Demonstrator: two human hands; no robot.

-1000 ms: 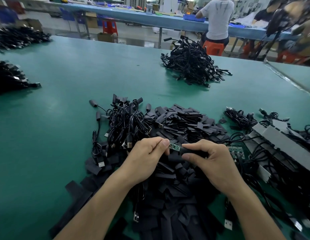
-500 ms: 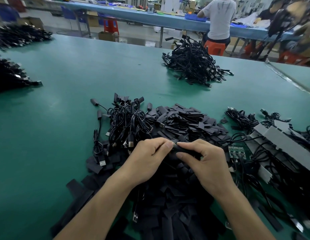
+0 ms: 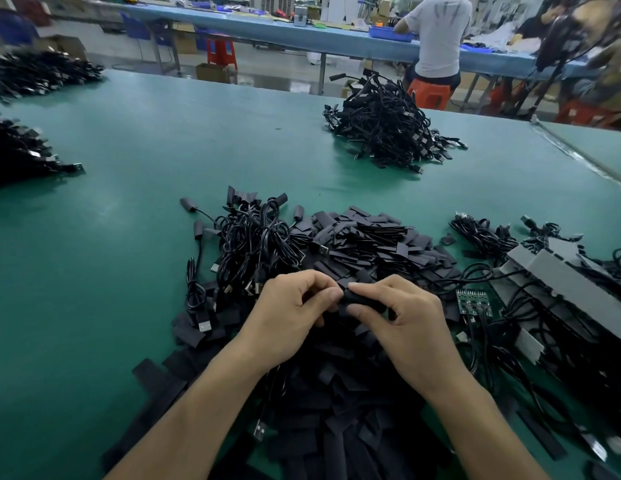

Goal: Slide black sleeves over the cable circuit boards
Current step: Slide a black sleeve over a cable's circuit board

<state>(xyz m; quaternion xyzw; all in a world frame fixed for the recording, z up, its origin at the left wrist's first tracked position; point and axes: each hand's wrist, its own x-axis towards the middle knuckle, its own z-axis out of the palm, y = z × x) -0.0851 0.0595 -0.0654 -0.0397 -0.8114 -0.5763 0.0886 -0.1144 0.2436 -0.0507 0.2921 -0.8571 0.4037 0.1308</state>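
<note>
My right hand point(image 3: 402, 317) pinches a black sleeve point(image 3: 364, 300) between thumb and fingers above the middle of the table. My left hand point(image 3: 291, 313) meets it from the left, its fingertips curled at the sleeve's open end, where the cable's board is hidden inside. A heap of flat black sleeves point(image 3: 364, 244) lies just beyond and under my hands. Bare green circuit boards point(image 3: 473, 301) with cables lie to the right of my right hand.
A tangle of sleeved cables point(image 3: 253, 244) lies left of the sleeve heap. A larger cable pile point(image 3: 385, 126) sits at the far side of the green table point(image 3: 129, 188). Grey trays point(image 3: 558, 275) with cables stand at the right. A person point(image 3: 437, 36) sits at the far bench.
The green board visible between my hands one second ago is now covered by the sleeve. My hands have closed together and stayed in the same spot.
</note>
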